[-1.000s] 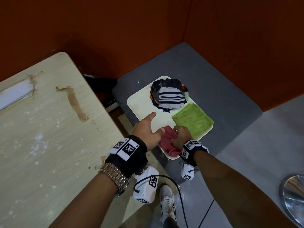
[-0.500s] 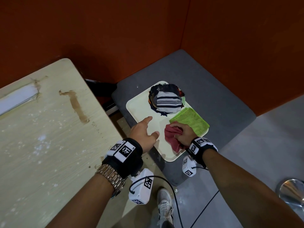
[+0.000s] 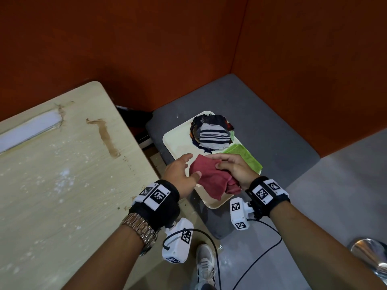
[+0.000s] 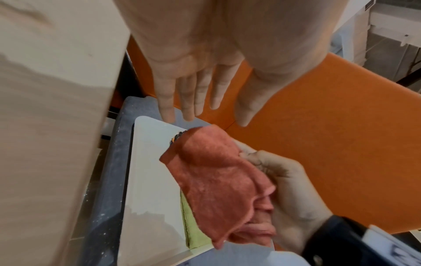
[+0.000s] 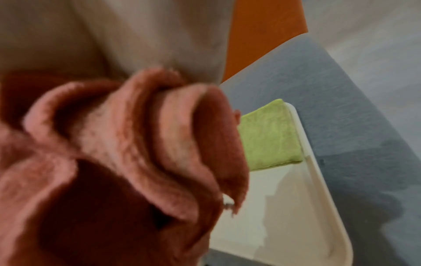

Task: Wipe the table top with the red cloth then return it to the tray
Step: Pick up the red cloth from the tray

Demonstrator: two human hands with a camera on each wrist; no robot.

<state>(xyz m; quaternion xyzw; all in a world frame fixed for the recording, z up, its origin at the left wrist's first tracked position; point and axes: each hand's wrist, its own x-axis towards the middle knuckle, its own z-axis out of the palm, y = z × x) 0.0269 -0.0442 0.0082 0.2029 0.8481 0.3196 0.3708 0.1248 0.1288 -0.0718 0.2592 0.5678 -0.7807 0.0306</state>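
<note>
My right hand (image 3: 232, 170) grips the crumpled red cloth (image 3: 211, 176) and holds it lifted a little above the near end of the cream tray (image 3: 178, 141). In the left wrist view the red cloth (image 4: 216, 183) hangs from the right hand (image 4: 289, 196) over the tray (image 4: 150, 180). My left hand (image 3: 180, 174) is open just left of the cloth, fingers straight, its thumb near the cloth's edge; the left hand (image 4: 205, 100) holds nothing. The right wrist view is filled by the red cloth (image 5: 127, 153), blurred. The wooden table top (image 3: 62, 174) lies to the left, dusted with white specks.
On the tray lie a folded green cloth (image 3: 245, 155) and a striped pile of cloths (image 3: 211, 132). The tray sits on a grey cushioned seat (image 3: 261, 126) against orange walls (image 3: 188, 49). A brown smear (image 3: 104, 137) marks the table. A shiny metal base (image 3: 370, 256) stands at the lower right.
My right hand has raised the red cloth off the tray and drawn it toward me. The left hand has let go of the cloth and opened beside it.
</note>
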